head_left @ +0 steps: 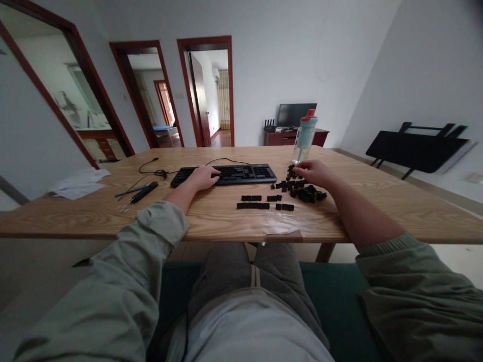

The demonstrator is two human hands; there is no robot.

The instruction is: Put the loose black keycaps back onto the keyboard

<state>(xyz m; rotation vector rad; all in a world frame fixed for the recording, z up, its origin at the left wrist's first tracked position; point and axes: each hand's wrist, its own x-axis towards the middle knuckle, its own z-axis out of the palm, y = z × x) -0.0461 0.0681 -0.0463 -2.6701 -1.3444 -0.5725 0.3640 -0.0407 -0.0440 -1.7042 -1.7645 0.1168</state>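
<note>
A black keyboard [247,173] lies across the table, and several spots on it look bare of keycaps, though the detail is small. My left hand [203,178] rests flat on its left part, fingers stretched out over the keys. To the right of the keyboard, my right hand [314,172] reaches into loose black keycaps [290,176], with fingertips pressed together; what they pinch is too small to make out. A heap of keycaps [310,194] lies just below that hand. Nearer the front edge, more keycaps [252,205] stand in short rows.
A clear bottle with a red lid [304,138] stands behind my right hand. On the left lie a black pen-like tool [144,192], a blue stick [130,191], a coiled cable [160,173] and white paper [81,183]. Tape [284,236] covers the front table edge.
</note>
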